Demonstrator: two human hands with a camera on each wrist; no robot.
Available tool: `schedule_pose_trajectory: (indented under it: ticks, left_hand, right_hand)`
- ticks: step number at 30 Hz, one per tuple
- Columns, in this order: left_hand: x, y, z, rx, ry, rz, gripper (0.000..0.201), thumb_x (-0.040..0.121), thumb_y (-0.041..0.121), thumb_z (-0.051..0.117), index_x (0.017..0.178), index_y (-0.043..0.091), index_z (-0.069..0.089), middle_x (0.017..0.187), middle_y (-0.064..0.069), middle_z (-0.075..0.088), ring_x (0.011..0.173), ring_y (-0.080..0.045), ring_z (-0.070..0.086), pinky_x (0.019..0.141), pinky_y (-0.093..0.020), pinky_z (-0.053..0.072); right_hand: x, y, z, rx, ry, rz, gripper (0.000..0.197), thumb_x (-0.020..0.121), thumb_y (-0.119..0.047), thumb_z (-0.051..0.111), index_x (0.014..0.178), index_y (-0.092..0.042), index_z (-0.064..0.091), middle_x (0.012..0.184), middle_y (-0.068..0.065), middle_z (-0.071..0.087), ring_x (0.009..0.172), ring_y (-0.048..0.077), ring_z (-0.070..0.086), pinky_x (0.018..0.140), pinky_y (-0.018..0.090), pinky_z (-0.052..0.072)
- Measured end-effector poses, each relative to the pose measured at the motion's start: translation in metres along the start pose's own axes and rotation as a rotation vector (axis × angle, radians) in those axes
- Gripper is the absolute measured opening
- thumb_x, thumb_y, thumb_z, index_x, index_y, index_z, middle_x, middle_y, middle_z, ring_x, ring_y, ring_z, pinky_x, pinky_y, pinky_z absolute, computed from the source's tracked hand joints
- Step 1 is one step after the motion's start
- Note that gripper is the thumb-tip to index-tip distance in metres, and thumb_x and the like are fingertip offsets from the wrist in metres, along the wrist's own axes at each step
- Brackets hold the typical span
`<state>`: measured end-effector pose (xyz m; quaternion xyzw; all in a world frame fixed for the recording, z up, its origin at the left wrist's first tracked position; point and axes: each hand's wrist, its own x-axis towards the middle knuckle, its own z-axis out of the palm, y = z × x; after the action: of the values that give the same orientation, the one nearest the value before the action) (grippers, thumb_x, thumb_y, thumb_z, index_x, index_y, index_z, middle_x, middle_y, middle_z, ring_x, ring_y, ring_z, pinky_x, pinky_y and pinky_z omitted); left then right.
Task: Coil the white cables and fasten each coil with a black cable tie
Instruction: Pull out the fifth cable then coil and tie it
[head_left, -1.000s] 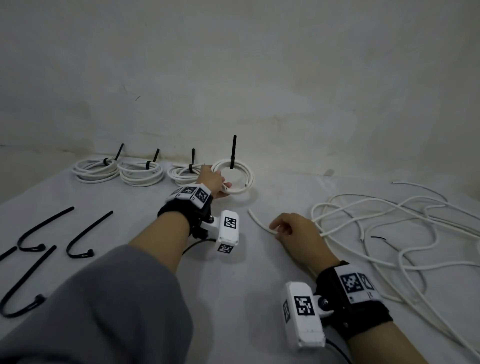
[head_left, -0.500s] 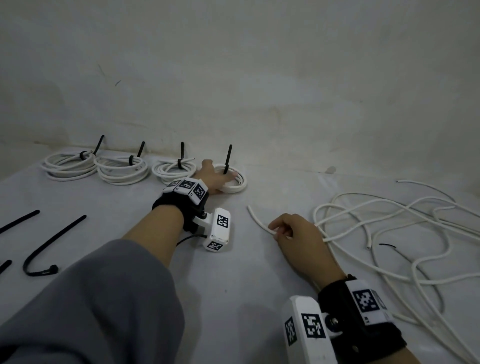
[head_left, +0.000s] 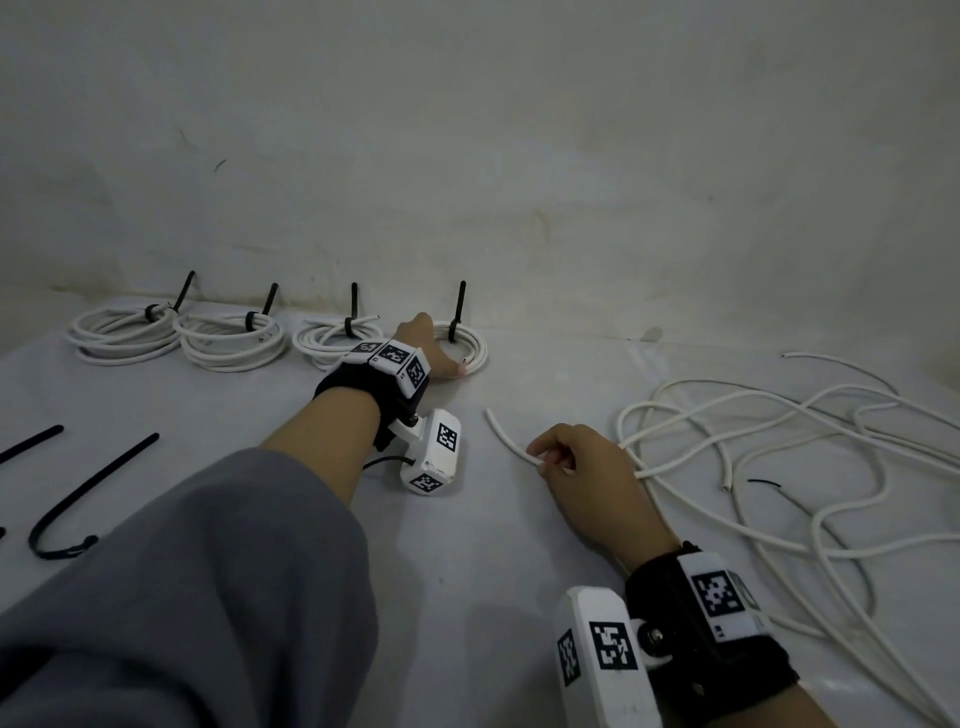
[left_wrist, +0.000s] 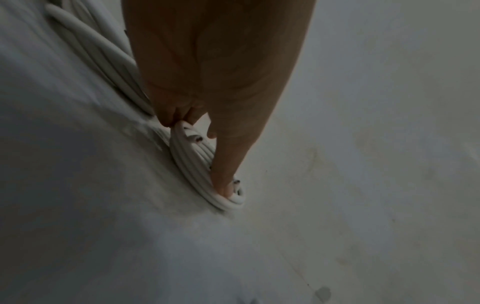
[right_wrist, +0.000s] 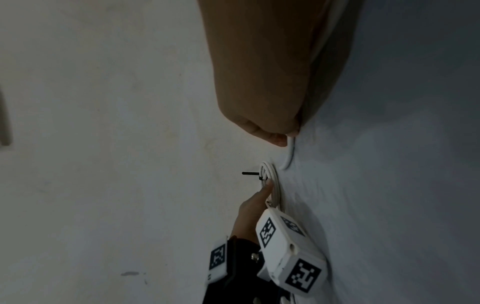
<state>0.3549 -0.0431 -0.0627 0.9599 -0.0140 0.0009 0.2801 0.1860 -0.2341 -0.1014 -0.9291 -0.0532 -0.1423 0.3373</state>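
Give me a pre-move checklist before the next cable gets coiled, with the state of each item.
1. Fourth coil tied with black cable tie: ok.
2. Fourth coil lined up with the three tied coils: ok.
3. Left hand clear of the coil: not ok, it touches it.
4. Right hand pinches the loose cable near its end: ok.
5. Spare ties on the table: ok.
6. Cable pile free of knots: cannot tell.

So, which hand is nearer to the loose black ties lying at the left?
Left. The left hand rests on the fourth coil, nearer the ties; the right hand pinches a cable end farther right.
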Motion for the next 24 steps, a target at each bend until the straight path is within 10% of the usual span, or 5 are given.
schedule_pose_trajectory:
  ticks: [7,11,15,19,24]
  left_hand:
    - [-0.045,0.024,-0.026,0.081,0.019,0.381,0.047,0.088,0.033,0.062,0.130,0.014,0.052,0.137,-0.016,0.043,0.138,-0.031,0.023,0.113,-0.034,0.019]
    - [-0.104,0.045,-0.041,-0.025,0.042,0.638,0.029,0.098,0.026,0.048,0.119,0.010,0.061,0.127,-0.004,0.056,0.122,-0.017,0.047,0.087,-0.014,0.028]
    - [-0.147,0.050,-0.047,-0.057,0.115,0.678,0.031,0.102,0.032,0.036,0.097,0.016,0.063,0.094,-0.001,0.069,0.082,-0.015,0.060,0.072,-0.029,0.041]
    - [-0.177,0.049,-0.056,-0.073,0.238,0.711,0.050,0.093,0.048,0.028,0.064,0.017,0.052,0.054,0.008,0.049,0.051,-0.007,0.044,0.052,-0.026,0.030]
    - [-0.197,0.046,-0.072,-0.442,0.366,0.604,0.050,0.098,0.035,0.047,0.052,0.019,0.033,0.049,0.008,0.025,0.042,-0.007,0.025,0.045,-0.022,0.017]
  right_hand:
    - [0.001,-0.008,0.000,0.067,0.056,0.012,0.024,0.091,-0.004,0.048,0.092,-0.019,0.067,0.087,0.006,0.064,0.080,0.021,0.057,0.073,0.032,0.043]
    - [0.003,-0.036,-0.013,0.128,0.054,-0.068,0.021,0.090,-0.003,0.052,0.094,-0.014,0.069,0.098,0.007,0.067,0.082,0.013,0.054,0.072,0.022,0.038]
    - [-0.004,-0.070,-0.035,0.146,0.076,-0.212,0.017,0.093,-0.003,0.053,0.101,-0.007,0.067,0.103,0.009,0.064,0.083,0.012,0.050,0.072,0.016,0.035]
    - [-0.012,-0.094,-0.063,0.281,0.147,-0.305,0.008,0.090,-0.006,0.060,0.090,-0.012,0.066,0.086,-0.003,0.062,0.068,-0.001,0.051,0.064,0.008,0.037]
    - [-0.015,-0.100,-0.099,0.343,0.096,-0.362,0.006,0.089,-0.014,0.064,0.088,-0.020,0.063,0.070,-0.007,0.060,0.059,0.001,0.050,0.059,0.021,0.044]
